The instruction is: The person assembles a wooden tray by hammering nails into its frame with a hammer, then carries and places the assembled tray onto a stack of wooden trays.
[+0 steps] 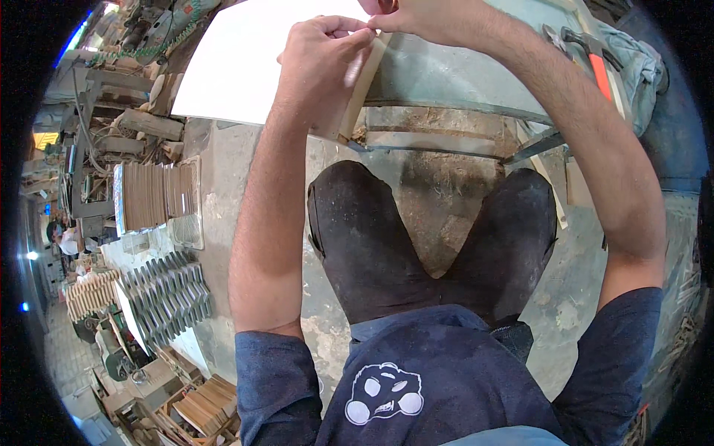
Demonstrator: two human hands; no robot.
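Observation:
My left hand [323, 56] and my right hand [424, 21] meet at the top of the view, thumbs and fingertips pinched together. Whatever is between the fingertips is too small or hidden to make out, and the upper frame edge cuts off part of the right hand. Beneath the left hand lies a bright white panel [230, 70]. A pale wooden strip [363, 89] runs along its right edge, just below where the hands meet. To the right of the strip spreads a grey-green work surface [454, 78].
A hammer with an orange handle [599, 74] lies at the right edge of the work surface, near a bluish cloth [636, 70]. On the left floor stand a stack of brown boards [149, 195] and rows of grey slats [167, 297]. Wood offcuts [149, 125] lie farther up.

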